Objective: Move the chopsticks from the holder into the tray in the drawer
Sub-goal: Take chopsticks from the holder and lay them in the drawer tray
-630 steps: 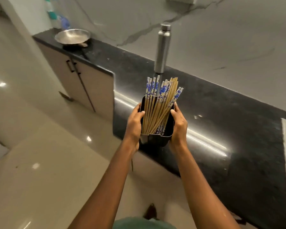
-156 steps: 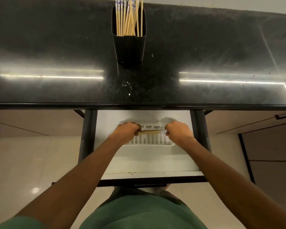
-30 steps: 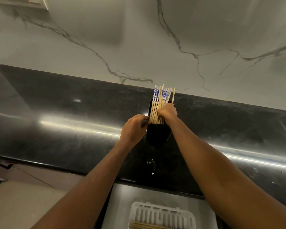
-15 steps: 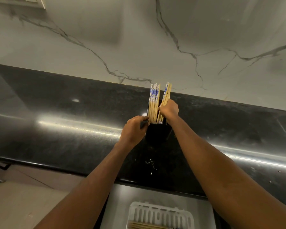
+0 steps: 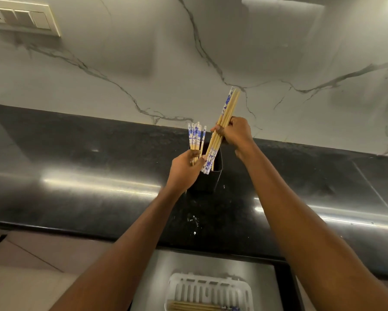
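A black holder stands on the dark countertop. My right hand is shut on a small bunch of wooden chopsticks with blue-and-white ends, lifted nearly out of the holder and tilted right. My left hand grips the holder's left rim and the chopsticks left in it. Below, the open drawer holds a white slotted tray with a few chopsticks lying in it.
A marble-look wall rises behind the counter, with a switch plate at the upper left. Beige cabinet fronts flank the drawer on the left.
My right hand has pulled a bunch of chopsticks up and to the right, almost out of the holder. My left hand stays at the holder with the rest.
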